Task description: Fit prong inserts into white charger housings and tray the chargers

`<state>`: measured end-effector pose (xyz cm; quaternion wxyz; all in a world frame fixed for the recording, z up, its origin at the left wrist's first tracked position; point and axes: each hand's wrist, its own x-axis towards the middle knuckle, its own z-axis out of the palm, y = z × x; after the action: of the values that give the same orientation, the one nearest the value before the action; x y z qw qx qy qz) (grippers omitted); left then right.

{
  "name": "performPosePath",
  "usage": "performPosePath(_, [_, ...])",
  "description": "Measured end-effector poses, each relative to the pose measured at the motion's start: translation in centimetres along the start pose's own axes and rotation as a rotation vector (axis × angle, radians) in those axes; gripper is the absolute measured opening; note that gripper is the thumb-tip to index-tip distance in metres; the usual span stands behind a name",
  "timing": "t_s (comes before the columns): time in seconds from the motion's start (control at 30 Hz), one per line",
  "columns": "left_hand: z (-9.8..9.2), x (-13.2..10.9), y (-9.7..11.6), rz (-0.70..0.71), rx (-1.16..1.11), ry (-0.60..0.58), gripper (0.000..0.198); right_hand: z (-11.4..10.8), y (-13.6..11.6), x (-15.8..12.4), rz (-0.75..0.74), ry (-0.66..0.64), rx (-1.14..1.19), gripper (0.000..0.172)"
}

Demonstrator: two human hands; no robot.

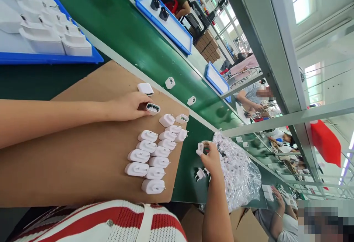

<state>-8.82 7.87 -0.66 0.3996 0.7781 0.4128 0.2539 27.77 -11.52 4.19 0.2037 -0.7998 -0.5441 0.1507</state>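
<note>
My left hand [125, 106] is closed on a white charger housing [153, 109], its open end showing parts inside. Just behind it, another white housing [145, 89] lies on the brown cardboard sheet [83, 161]. My right hand [212, 159] pinches a small white plug piece [200, 148] above the green table, beside a clear plastic bag [238, 168] full of small white parts. Below that hand lies a loose white plug part [199, 175] with pins. Between my hands, several white chargers [148, 146] stand in rows on the cardboard, most with metal pins showing.
At the upper left, a blue-rimmed tray [52, 58] holds several white chargers. Two housings [170, 83] sit on the green conveyor belt [116, 24]. Beyond it lie blue trays [166, 24]. A metal frame [257, 50] slants overhead at right. Other people work along the line, one hand [278, 197] near white parts.
</note>
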Motion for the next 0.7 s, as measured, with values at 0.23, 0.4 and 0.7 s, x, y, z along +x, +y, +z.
performPosePath(0.23, [0.5,-0.5,1.1,0.045,0.043,-0.06,0.077,0.2,-8.5,3.1,-0.13,-0.135,0.616,0.051])
performPosePath(0.4, [0.6,-0.5,0.9,-0.006,-0.011,-0.14,0.074,1.4,-14.6,5.1,-0.12,-0.436,0.722,0.063])
performPosePath(0.7, [0.8,-1.1,-1.8,0.077,-0.108,-0.126,0.069,4.7,-19.6,7.6,-0.113,-0.449,0.635,0.054])
